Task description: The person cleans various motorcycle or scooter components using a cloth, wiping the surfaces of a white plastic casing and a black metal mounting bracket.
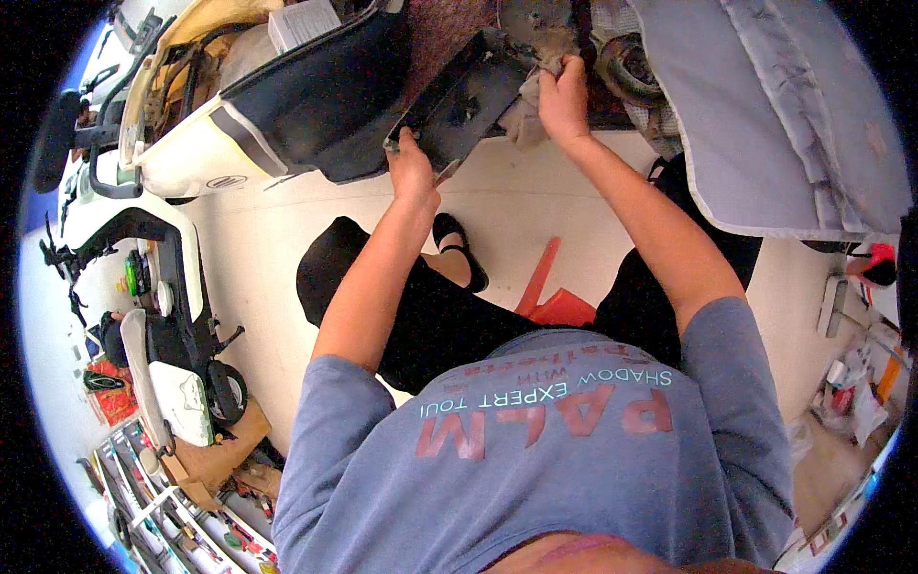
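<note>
A dirty black plastic tray-shaped part (466,107) is tilted in front of me, above the floor. My left hand (414,168) grips its near left corner, with the thumb over the rim. At its right end my right hand (565,104) pinches a dirty grey-beige rag (527,107), pressed to the part's edge. The rag hangs down below those fingers. Just behind the tray is a grimy dark plate (538,21); whether the two are joined I cannot tell.
A cream scooter panel with a black inner face (315,93) stands left of the tray. A grey padded cover (760,122) lies to the right, beside a dusty round part (635,68). A white scooter (179,394) stands at far left. Between my legs is a red stool (563,307).
</note>
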`<state>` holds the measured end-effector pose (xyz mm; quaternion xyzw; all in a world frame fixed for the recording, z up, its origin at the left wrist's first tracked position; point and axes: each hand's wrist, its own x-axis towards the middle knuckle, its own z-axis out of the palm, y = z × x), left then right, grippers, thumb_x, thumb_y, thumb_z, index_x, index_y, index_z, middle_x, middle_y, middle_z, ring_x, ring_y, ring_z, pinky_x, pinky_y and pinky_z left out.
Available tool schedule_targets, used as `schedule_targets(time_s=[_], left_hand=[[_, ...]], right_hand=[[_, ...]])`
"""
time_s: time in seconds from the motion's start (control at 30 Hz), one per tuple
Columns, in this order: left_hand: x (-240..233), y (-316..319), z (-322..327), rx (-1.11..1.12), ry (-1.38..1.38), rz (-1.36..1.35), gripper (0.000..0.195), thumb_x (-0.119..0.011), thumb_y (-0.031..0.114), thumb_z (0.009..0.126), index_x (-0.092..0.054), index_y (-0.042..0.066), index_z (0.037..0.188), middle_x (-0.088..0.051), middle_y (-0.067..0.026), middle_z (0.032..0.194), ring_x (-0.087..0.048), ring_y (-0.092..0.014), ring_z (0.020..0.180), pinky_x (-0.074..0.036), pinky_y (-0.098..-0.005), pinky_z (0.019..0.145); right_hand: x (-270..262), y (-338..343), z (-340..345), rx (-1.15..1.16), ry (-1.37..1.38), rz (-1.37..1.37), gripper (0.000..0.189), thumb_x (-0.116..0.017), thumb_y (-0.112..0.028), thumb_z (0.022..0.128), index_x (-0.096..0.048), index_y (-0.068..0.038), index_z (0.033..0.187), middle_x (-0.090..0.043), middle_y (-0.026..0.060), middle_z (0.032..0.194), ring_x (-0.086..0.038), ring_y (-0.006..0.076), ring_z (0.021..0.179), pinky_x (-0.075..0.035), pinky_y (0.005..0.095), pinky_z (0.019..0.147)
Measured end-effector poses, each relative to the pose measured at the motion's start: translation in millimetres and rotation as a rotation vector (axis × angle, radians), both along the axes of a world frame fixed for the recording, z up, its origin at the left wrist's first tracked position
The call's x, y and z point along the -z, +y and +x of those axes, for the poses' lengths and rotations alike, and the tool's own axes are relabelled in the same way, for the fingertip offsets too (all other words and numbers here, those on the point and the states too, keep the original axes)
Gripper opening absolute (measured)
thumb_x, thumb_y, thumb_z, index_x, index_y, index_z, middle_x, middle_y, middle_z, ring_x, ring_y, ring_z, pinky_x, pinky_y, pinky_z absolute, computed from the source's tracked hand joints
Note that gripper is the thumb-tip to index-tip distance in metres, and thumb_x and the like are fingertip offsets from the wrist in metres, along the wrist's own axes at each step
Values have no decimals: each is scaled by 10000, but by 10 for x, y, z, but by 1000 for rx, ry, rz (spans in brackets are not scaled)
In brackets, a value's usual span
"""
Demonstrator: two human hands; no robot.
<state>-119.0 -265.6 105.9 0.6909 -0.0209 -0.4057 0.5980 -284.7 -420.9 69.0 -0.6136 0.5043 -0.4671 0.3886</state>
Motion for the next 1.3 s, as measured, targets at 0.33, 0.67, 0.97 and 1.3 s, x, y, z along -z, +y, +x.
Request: schedule_targets(time_s=[0.33,0.67,0.97,1.3], left_hand=[[266,22,71,-41,-54,-38,488,-435,312,1016,-307,81,1427,-503,-110,1301,-574,-241,1092,-536,-384,826],[23,-71,-155,-78,50,12,439,-403,341,1017,-338,173,1418,-509,-71,1294,-564,-226,1100,-559,-426,732],[83,-38,-49,-37,77,-18,504,-426,401,991,-340,135,1411,-502,-78,1317,-560,-233,1103,-542,-450,752],[50,-126,-143,-113,87,-38,583,-454,422,985,-307,70,1425,-489,-100,1332,-564,-272,1108,-545,-454,768]], right_hand=[[8,157,-17,-27,75,-217,318,-576,-40,806,-474,21,1100,-519,237,1079,-508,408,1031,-410,466,913],[-9,796,148,-268,106,-73,272,-573,-39,798,-502,-1,1058,-560,193,1045,-551,346,986,-444,432,853],[-204,389,-31,141,-109,143,280,-556,-127,911,-511,7,1152,-578,187,1109,-540,323,1061,-413,409,952],[23,847,212,-216,136,127,350,-582,-90,832,-446,22,1135,-570,291,1096,-538,464,1055,-436,482,894]])
